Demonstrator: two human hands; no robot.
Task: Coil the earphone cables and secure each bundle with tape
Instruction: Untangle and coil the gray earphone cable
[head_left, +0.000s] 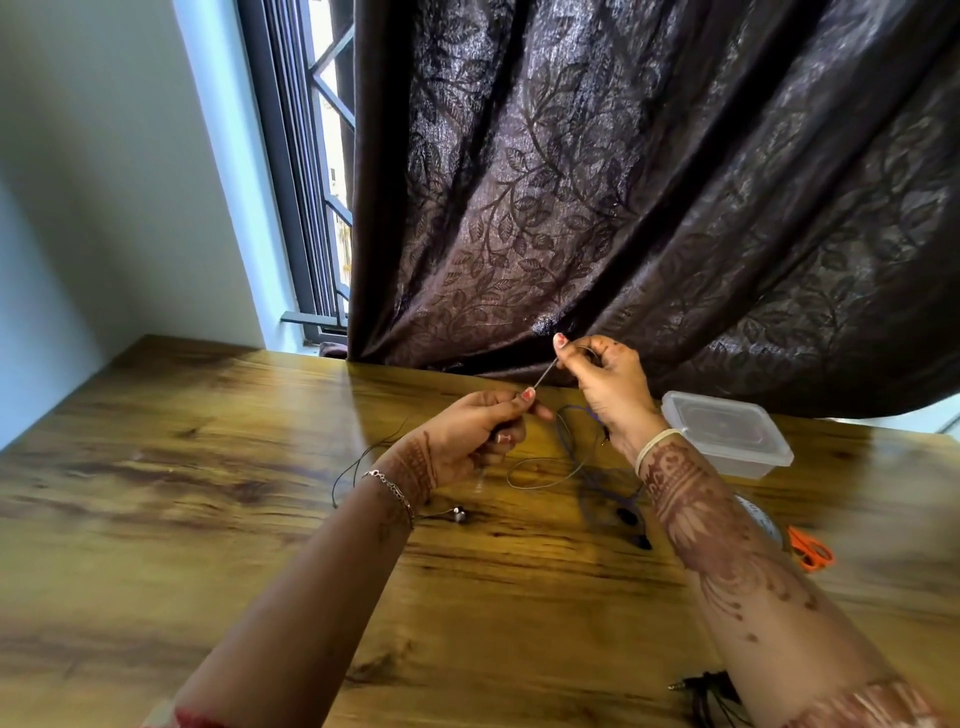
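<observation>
Pinching: your left hand (467, 431) nips the thin earphone cable (545, 373) between thumb and forefinger, the other fingers curled.
Grip: your right hand (608, 389), higher and farther, curls its fingers round the same cable, which is taut between both hands.
Table: a purple cable (587, 467) lies on the wooden table (208, 467) under your hands.
Right: plastic box (727, 431), orange scissors (810, 551).

We see a counter (208, 467) with a wood-grain finish, smooth and softly glossy. The curtain (623, 182) is woven cloth, leaf-patterned, with a faint sheen. At the counter's far right edge the box (727, 431) is clear plastic. The cable (545, 372) looks smooth, and the earbud (459, 514) gleams like metal.
</observation>
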